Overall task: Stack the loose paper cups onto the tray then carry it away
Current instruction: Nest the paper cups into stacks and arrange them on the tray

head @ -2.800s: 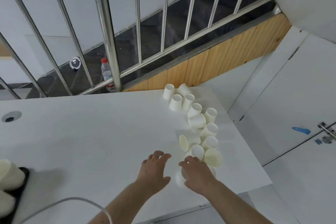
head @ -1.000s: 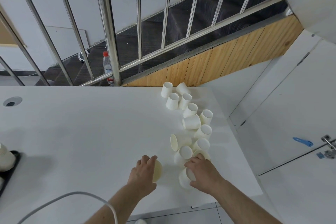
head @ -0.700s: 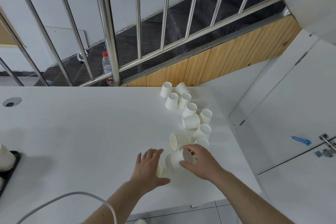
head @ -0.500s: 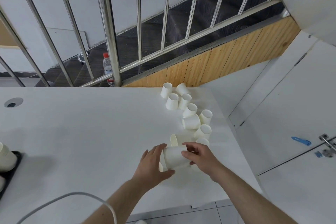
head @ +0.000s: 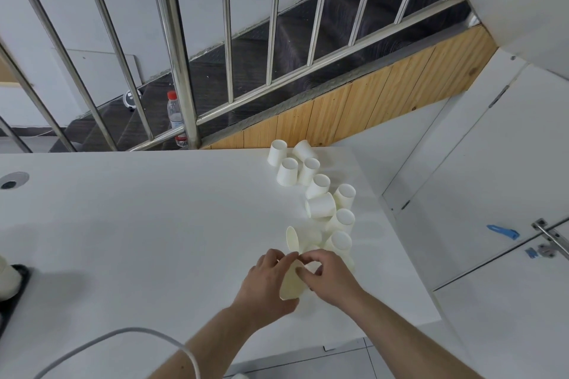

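Note:
Both hands meet over nested white paper cups [head: 291, 284] near the table's front right. My left hand [head: 264, 284] grips the cups from the left. From the right, my right hand [head: 331, 277] holds them with curled fingers. Beyond them, several loose paper cups [head: 320, 206] trail toward the far edge, some upright, some on their sides. One cup [head: 294, 238] lies on its side just past my fingers. The black tray [head: 14, 295] shows at the left edge, with a cup [head: 6, 280] on it.
The white table [head: 138, 224] ends just right of the cups. A steel railing [head: 175, 49] and stairs rise behind it, with a water bottle [head: 175, 117] on a step. A grey cable [head: 123, 338] crosses the near left. White cabinet doors [head: 492, 194] stand on the right.
My right hand lifted a cup from the pile and brought it onto the cup in my left hand. Both hands now hold the cups together, tilted.

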